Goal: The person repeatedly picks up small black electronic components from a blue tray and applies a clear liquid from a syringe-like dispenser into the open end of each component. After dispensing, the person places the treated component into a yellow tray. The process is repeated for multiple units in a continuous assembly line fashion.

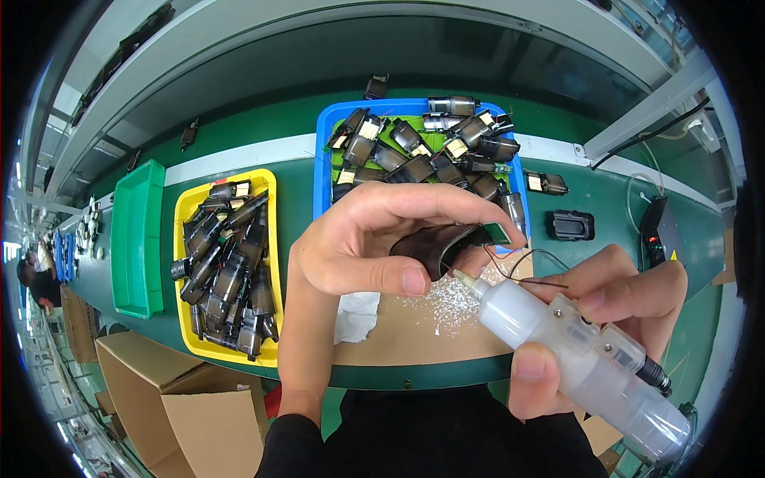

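My left hand (pixel 339 243) is curled round a dark, translucent plastic casing (pixel 426 245), with the casing's opening turned toward my right hand. A small green circuit board (pixel 496 233) sits by my left fingertips at the casing's edge, and thin red and black wires (pixel 522 263) trail from it toward my right fingers. In my right hand (pixel 637 296) is a white, bottle-like dispenser (pixel 546 338) with a narrow tapered nozzle (pixel 472 284). The dispenser is tilted, its nozzle tip close to the casing's opening; whether they touch I cannot tell.
Similar dark casings fill a blue tray (pixel 323 171) ahead and a yellow bin (pixel 273 263) at left. A green bin (pixel 119 239) stands farther left. White crumbs (pixel 454 307) and a white tissue (pixel 357 316) lie on brown cardboard (pixel 398 350). A black holder (pixel 570 225) is at right.
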A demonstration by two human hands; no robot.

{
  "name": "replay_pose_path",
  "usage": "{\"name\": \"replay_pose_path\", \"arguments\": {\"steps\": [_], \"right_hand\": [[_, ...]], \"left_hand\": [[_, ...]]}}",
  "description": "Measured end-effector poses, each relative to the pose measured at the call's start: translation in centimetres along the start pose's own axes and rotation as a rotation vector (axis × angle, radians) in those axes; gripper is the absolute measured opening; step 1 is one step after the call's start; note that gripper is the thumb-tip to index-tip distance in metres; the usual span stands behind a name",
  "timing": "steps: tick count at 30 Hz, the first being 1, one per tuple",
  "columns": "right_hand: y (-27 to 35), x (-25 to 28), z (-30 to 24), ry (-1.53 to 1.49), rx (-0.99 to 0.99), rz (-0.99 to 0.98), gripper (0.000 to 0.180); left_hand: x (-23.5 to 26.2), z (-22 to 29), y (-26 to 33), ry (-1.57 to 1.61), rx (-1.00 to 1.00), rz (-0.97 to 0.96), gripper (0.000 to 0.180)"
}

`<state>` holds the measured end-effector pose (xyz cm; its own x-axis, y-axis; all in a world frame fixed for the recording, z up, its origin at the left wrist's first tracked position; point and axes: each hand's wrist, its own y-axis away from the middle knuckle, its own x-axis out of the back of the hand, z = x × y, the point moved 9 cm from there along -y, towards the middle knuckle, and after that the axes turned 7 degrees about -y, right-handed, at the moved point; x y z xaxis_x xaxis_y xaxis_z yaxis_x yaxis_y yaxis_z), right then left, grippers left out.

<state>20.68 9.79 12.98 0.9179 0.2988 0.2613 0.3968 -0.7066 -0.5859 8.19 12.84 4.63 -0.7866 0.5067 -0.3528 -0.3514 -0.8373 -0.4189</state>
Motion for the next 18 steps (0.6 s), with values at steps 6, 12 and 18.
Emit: {"name": "replay_pose_path", "arguments": {"steps": [6, 12, 18], "right_hand": [[0.8, 0.8, 0.3, -0.003, 0.028, 0.268, 0.053], [1.7, 1.7, 0.7, -0.07, -0.03, 0.217, 0.041], [7.7, -1.4, 9.3, 0.136, -0.472, -0.067, 0.029]], "left_hand": [[-0.3, 1.0, 0.2, -0.021, -0.06, -0.146, 0.059], [5.0, 2.3, 4.7, -0.551, 0.07, 0.306, 0.043], [7.9, 11.7, 18.8, -1.6, 0.258, 0.919, 0.04]]}}
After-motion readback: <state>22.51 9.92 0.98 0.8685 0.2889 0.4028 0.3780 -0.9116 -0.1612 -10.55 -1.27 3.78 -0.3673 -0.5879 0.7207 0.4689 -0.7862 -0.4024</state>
